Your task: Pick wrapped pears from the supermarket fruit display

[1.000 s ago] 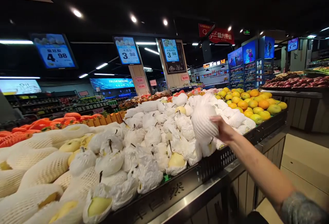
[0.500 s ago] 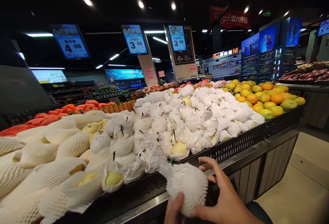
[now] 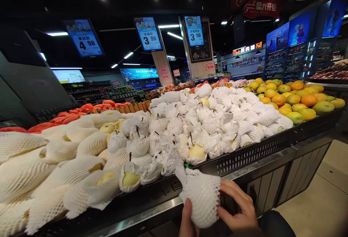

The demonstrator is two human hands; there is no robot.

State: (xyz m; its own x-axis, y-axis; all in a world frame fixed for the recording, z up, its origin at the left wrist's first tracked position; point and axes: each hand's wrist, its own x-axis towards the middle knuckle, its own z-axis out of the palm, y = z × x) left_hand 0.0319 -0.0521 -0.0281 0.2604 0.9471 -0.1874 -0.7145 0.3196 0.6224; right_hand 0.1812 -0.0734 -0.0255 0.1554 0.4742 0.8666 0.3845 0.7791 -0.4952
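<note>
A pear in white foam netting and thin paper (image 3: 202,197) is held in front of the display's front edge, its loose paper end sticking up at the upper left. My left hand (image 3: 188,218) grips it from the left and below; the thumb shows, while the other fingers are mostly hidden behind it. My right hand (image 3: 239,204) closes on its right side, with thumb and fingers pressed against the netting. Just beyond lie wrapped pears (image 3: 175,124) in a heap, a few with bare yellow skin showing.
Larger net-covered fruit (image 3: 65,157) lies at the left, with red-netted fruit (image 3: 78,113) behind it. Oranges (image 3: 293,99) fill the right end. A black slatted rim (image 3: 244,157) and metal ledge (image 3: 168,205) run along the front. Price screens (image 3: 148,33) hang above.
My right hand's spread fingers have closed in on the netted pear's right side. The pear has shifted slightly right in view. The display has also shifted rightward in view.
</note>
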